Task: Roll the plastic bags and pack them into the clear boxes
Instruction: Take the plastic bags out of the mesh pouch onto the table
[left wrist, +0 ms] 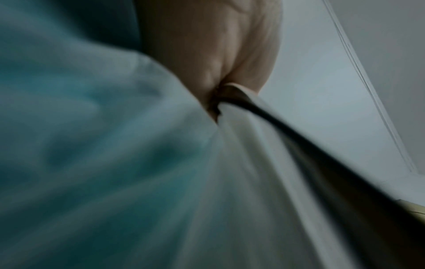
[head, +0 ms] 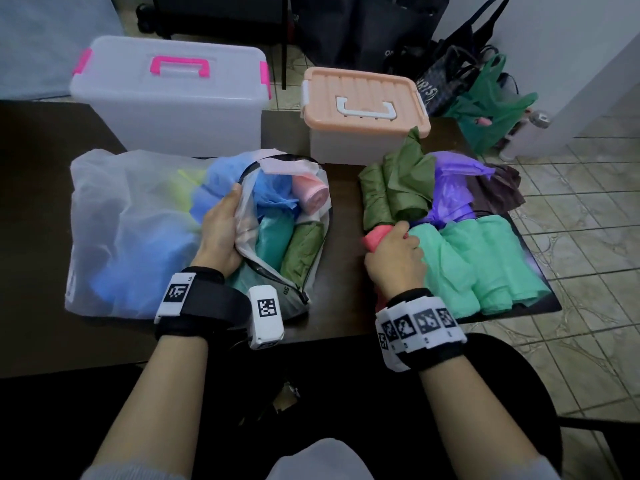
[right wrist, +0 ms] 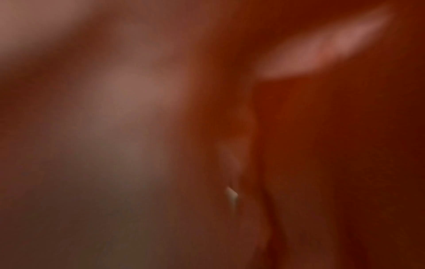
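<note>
Hands [head: 394,258] over dark table [head: 41,237] (tiled floor [head: 571,202] right).

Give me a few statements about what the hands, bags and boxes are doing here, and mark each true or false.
1. The right hand grips a red rolled bag. True.
2. The peach-lidded box stands open. False: its lid is on.
3. The left hand holds the edge of the zippered mesh pouch. True.
4. The box with pink latches sits at the right. False: it is at the left.
5. Mint green rolls lie inside the pouch. False: they lie on the table, right of the right hand.
</note>
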